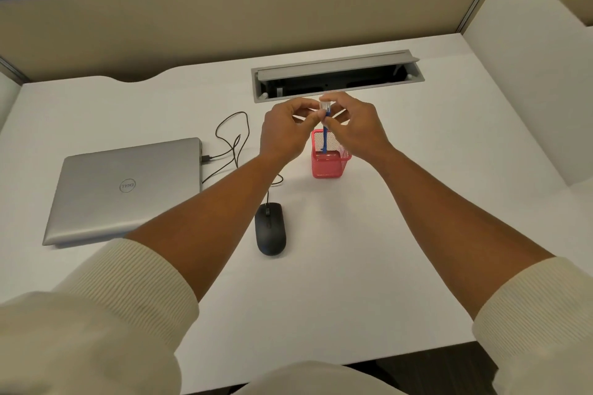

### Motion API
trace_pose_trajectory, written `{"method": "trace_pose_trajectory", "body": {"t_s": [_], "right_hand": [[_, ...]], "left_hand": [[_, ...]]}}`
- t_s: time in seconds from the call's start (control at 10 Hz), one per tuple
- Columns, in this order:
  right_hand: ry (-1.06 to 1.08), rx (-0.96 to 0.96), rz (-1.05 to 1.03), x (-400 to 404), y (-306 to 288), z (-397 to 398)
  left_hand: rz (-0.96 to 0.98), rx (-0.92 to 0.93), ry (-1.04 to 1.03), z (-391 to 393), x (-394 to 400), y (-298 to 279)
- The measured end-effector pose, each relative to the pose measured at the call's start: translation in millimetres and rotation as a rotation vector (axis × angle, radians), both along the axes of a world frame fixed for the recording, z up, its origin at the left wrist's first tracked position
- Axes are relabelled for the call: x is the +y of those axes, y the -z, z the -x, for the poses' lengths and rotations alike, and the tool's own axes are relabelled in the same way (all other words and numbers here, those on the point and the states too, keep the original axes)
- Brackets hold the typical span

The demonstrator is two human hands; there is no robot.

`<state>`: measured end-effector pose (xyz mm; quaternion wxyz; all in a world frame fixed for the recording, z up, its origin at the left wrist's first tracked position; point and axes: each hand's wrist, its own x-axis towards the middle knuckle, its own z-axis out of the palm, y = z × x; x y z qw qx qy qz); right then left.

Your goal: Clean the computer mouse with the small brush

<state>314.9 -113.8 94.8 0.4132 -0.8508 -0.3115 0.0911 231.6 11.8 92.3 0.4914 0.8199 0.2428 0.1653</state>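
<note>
A small brush (326,135) with a blue handle and white bristles is held upright above a red mesh pen cup (330,162). My right hand (356,128) pinches the handle just under the bristles. My left hand (285,131) meets it from the left, fingertips touching the brush near its bristle end. The black wired computer mouse (270,228) lies on the white desk (417,234) nearer to me, below my left forearm, untouched by either hand.
A shut silver laptop (128,189) lies at the left, with the mouse cable (232,138) looped beside it. A grey cable tray (337,77) with its lid raised sits behind the hands. Beige partition walls (224,9) close off the back and sides.
</note>
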Motion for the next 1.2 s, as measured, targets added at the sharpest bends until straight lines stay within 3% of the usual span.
{"method": "trace_pose_trajectory", "body": {"t_s": [0.4,0.7,0.9,1.2], "right_hand": [[-0.062,0.028,0.291,-2,30,-13],[-0.092,0.034,0.399,-4,36,-13],[-0.065,0.002,0.381,-7,40,-13],[0.026,0.005,0.195,8,34,-4]], "left_hand": [[-0.149,0.205,0.03,-4,0,40],[-0.27,0.276,0.015,-4,-6,51],[-0.293,0.27,-0.008,-4,-7,50],[-0.364,0.188,-0.072,4,3,43]]}}
